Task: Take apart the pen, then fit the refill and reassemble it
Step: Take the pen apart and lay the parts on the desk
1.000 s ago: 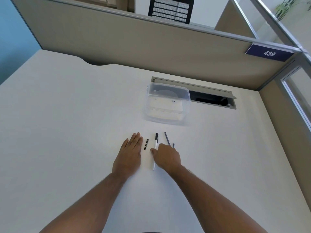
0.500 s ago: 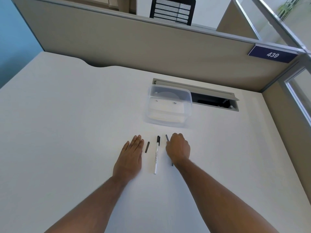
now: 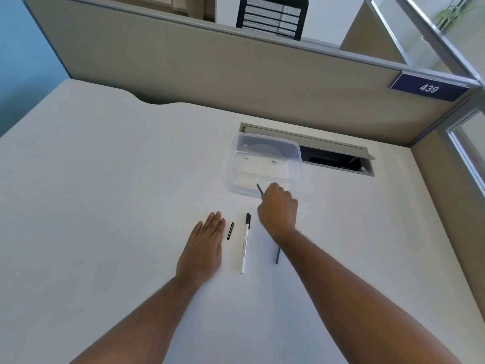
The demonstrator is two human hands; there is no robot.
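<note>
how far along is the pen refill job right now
Looks done: the white pen lies on the desk, apparently reassembled, with a small black piece loose beside it. In hand: the right hand holds a thin dark refill near the clear container. The left hand rests flat. Left: another dark refill on the desk.

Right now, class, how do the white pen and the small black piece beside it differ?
The white pen is long; the small black piece is far shorter. The pen is white with a black cap end; the piece is all black. The piece lies nearer the flat left hand. Both lie loose on the desk, pointing away.
</note>
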